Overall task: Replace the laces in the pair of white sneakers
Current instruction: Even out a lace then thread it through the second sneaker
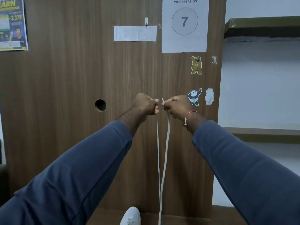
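- Out in front of the wooden panel (73, 95), both arms are stretched forward and the two fists meet almost knuckle to knuckle.
- Between them runs the lace (165, 151): flat, off-white, and hanging in two long strands.
- The left strand shows as a thin line, edge-on; the right one shows its broad face.
- The right hand (177, 106) is curled tight and pinches one end, with the stiff lace tip (162, 99) poking up and a little left out of its fingers.
- The left hand (146, 103) is balled too, thumb on top, and grips the other end; the thin strand drops from under it.
- Both backs of the hands face the camera, with the forearms angling in from the near corners.
- From the fists the strands fall nearly straight down towards the near edge, long axis vertical, closing together low and running out of the frame.
- Just left of where they exit sits a white sneaker (131, 215), only its toe in view, pointing away towards the panel.
- On the right wrist is a red thread bracelet (189, 117), above blue sleeves (81, 168).
- Farther out are bear stickers (194, 96) to the right, a round hole (100, 105) to the left, and a "WORKSTATION 7" sheet (185, 43) above.
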